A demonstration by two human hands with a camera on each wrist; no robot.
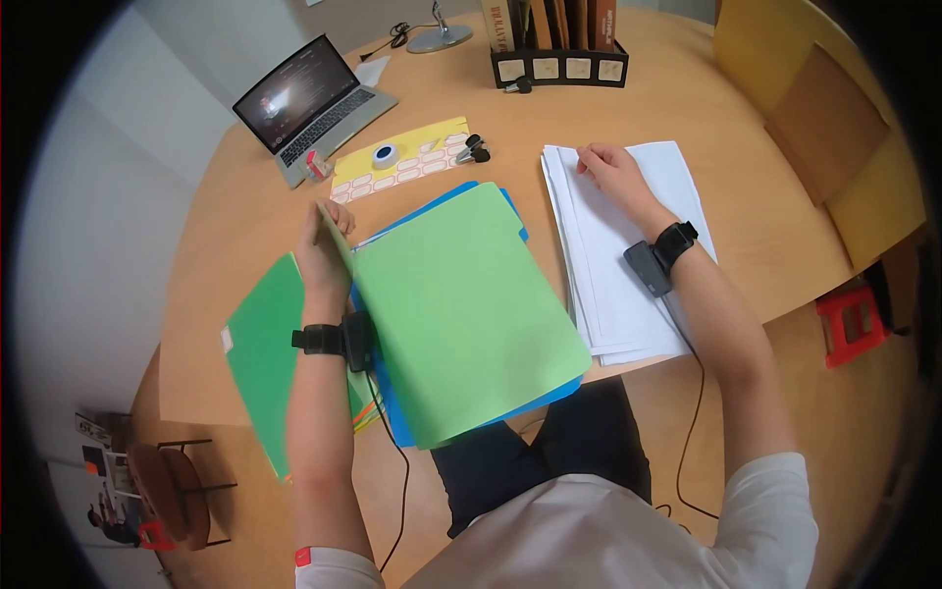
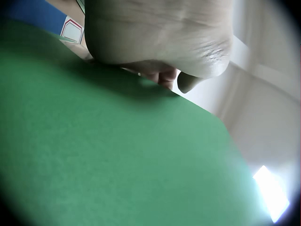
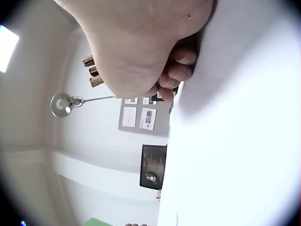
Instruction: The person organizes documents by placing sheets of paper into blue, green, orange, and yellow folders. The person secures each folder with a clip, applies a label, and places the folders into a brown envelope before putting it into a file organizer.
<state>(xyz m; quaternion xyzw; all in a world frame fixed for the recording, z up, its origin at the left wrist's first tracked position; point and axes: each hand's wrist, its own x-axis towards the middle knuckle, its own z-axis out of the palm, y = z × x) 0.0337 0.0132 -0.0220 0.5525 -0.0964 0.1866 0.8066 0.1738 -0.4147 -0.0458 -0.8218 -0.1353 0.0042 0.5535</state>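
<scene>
A light green file folder [image 1: 466, 314] lies over blue folders [image 1: 510, 211] at the table's front edge. My left hand [image 1: 322, 257] pinches the upper left edge of the green folder's raised cover, with thumb and fingers on opposite sides. That cover [image 2: 117, 155] fills most of the left wrist view. To the right is a stack of white paper [image 1: 628, 304]. My right hand [image 1: 620, 177] rests on its upper part, fingers loosely curled and holding nothing. In the right wrist view the fingertips [image 3: 180, 72] sit right at the paper's surface.
A darker green folder [image 1: 265, 353] lies left of my left forearm, overhanging the front edge. Beyond the folders are a yellow label sheet [image 1: 353, 162], a tape roll [image 1: 386, 155] and black binder clips [image 1: 475, 149]. Farther back stand a laptop [image 1: 314, 103] and a black book holder [image 1: 559, 69].
</scene>
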